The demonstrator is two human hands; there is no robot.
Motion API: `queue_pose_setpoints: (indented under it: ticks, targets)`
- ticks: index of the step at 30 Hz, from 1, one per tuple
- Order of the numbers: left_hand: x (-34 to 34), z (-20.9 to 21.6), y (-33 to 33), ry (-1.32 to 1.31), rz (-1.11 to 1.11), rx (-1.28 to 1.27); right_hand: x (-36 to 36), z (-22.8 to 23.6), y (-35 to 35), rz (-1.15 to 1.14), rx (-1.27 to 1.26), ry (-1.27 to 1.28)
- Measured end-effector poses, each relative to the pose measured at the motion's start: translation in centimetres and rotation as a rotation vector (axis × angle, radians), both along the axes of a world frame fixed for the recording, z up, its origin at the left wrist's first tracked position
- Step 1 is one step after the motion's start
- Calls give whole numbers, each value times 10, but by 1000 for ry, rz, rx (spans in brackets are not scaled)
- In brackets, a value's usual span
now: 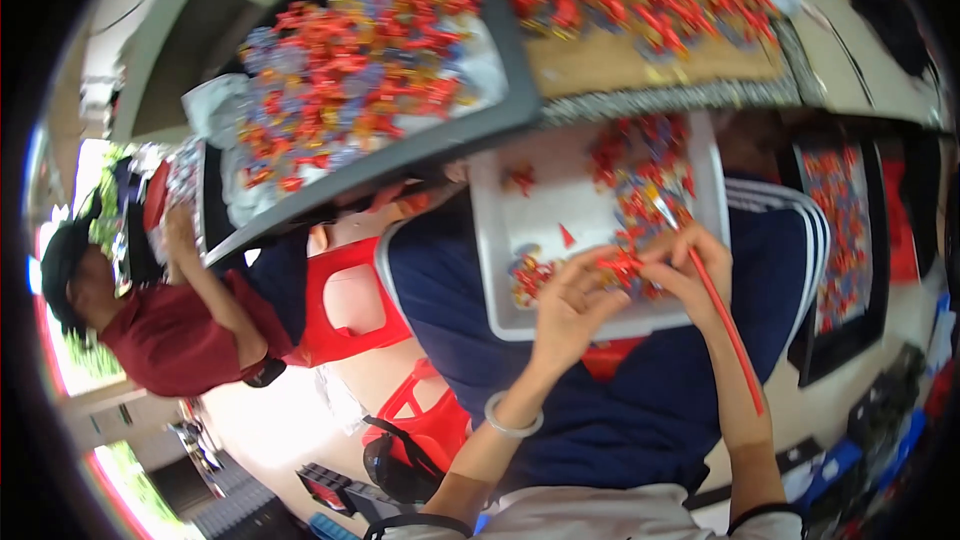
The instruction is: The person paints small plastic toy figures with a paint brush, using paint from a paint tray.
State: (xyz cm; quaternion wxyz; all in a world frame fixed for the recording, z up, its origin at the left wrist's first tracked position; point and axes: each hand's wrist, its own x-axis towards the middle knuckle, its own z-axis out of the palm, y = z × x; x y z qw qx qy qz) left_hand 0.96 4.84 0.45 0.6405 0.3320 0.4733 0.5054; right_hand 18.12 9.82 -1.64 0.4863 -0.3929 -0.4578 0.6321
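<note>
My left hand (575, 308) is closed, its fingertips pinching a small red plastic piece (622, 264) above the near part of a white tray (545, 225). My right hand (697, 268) is closed round a thin paintbrush (735, 340) with a red handle. The brush points up and left, its pale tip over the tray, while the handle's end trails past my right forearm. The right fingertips come close to the red piece; whether they touch it I cannot tell. Small red, yellow and clear purplish pieces (650, 185) lie heaped in the tray, which rests on my lap.
Beyond the tray, a black-rimmed tray (525, 70) and a brown board (640, 70) hold heaps of similar pieces. Another black tray (868, 325) stands at the right. At the left, a person (190, 330) in a maroon top works beside red plastic chairs (345, 285).
</note>
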Motion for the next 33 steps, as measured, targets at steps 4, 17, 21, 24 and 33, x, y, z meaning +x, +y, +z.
queue_pose_setpoints:
  ticks: [4, 17, 21, 24, 33]
  targets:
    - [-3, -1, -3, 25, -15, 48, -2, 5, -2, 20, -23, 6]
    - [-76, 153, 37, 835, 1024, 1179, 10, 11, 4, -69, 56, 6]
    - [-109, 173, 58, 1269, 904, 921, 13, 17, 9, -160, 110, -19]
    - [-59, 134, 30, 1101, 827, 972, 20, 20, 21, -261, 100, -10]
    - [-9, -91, 112, 1151, 26, 486, 47, 10, 21, -285, 8, 203]
